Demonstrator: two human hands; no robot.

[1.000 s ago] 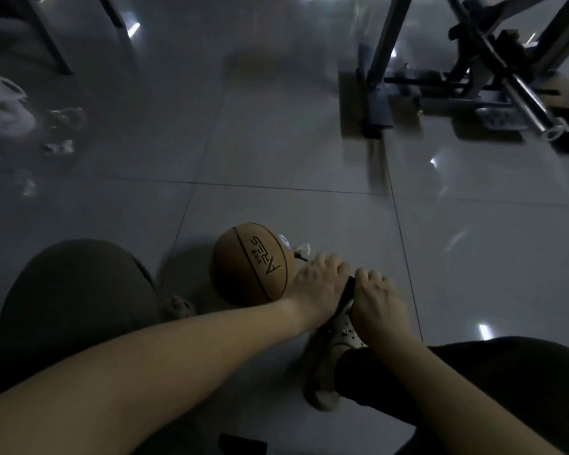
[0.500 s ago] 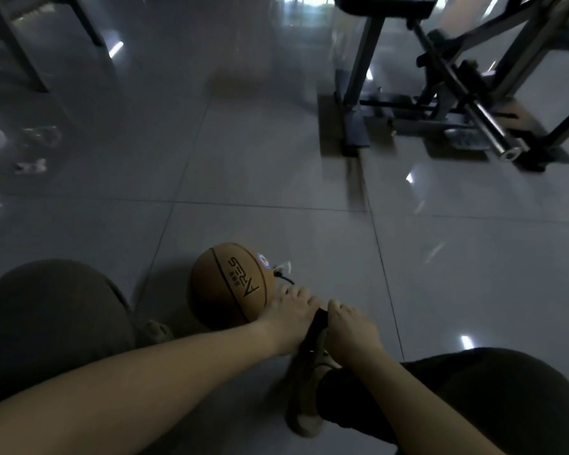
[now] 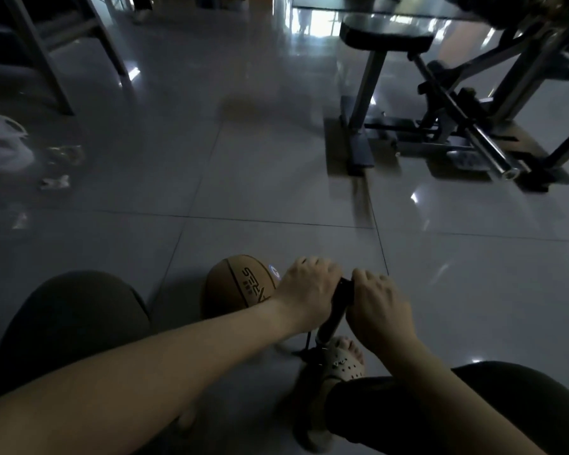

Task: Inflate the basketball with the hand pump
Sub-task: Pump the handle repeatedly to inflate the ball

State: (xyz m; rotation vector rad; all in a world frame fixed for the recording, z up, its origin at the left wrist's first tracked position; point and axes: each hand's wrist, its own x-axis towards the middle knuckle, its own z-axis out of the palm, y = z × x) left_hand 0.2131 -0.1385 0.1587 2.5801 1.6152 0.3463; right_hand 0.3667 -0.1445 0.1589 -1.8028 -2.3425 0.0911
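Note:
An orange-brown basketball [image 3: 240, 284] with dark lettering lies on the grey tiled floor between my knees. A black hand pump [image 3: 334, 318] stands upright just right of it, its base under my foot in a pale clog [image 3: 344, 362]. My left hand [image 3: 306, 287] grips the left end of the pump's handle. The right end is gripped by my right hand [image 3: 376, 303]. The handle is raised, so the dark shaft shows below it. A thin hose runs from the pump base toward the ball; its end is hidden behind my left wrist.
A metal exercise bench frame [image 3: 440, 133] with a steel bar stands on the floor at the far right. At the left lie a white plastic bag [image 3: 4, 149] and small scraps [image 3: 55, 182]. Chair legs [image 3: 46, 60] stand at the top left.
Both hands have pulled the pump handle up from its low position, and the shaft now shows. The view has tilted upward, showing more of the room.

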